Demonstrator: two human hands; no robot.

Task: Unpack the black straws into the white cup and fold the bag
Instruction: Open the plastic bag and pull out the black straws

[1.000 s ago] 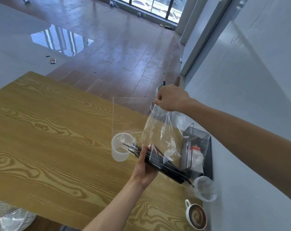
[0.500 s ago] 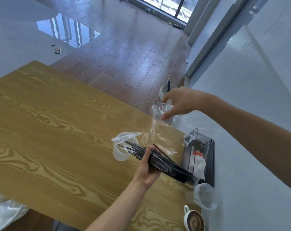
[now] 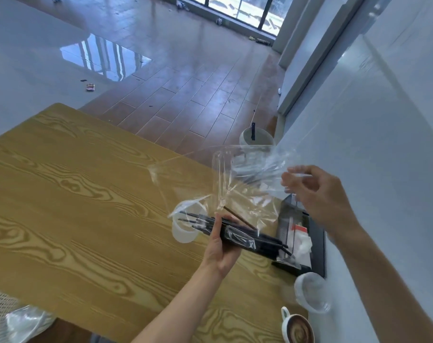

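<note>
Left hand: the left hand (image 3: 221,246) grips a bundle of black straws (image 3: 237,232) from below, thumb curled up over the near side, the other fingers hidden under the bundle.
Straws: the bundle lies tilted over the wooden table (image 3: 74,206), its loose tips reaching over the mouth of the white cup (image 3: 185,230); its other end points toward the black mesh holder (image 3: 303,238) by the wall.
Bag: the clear plastic bag (image 3: 245,184) billows above the straws, its lower part wrapped around the bundle's middle, its upper part lifted in the air.
Right hand: the right hand (image 3: 317,194) is raised beside the bag's upper edge, fingers loosely curled, fingertips (image 3: 288,180) at the film; whether they pinch it cannot be told through the glare and blur.
Cup: it stands upright on the table just left of the left hand, with straw tips above its rim.
Nearby: a clear lidded cup (image 3: 312,295) sits near the table's right edge, a mug of coffee (image 3: 297,329) in front of it, and another cup with a dark straw (image 3: 256,137) beyond the table's far end.
</note>
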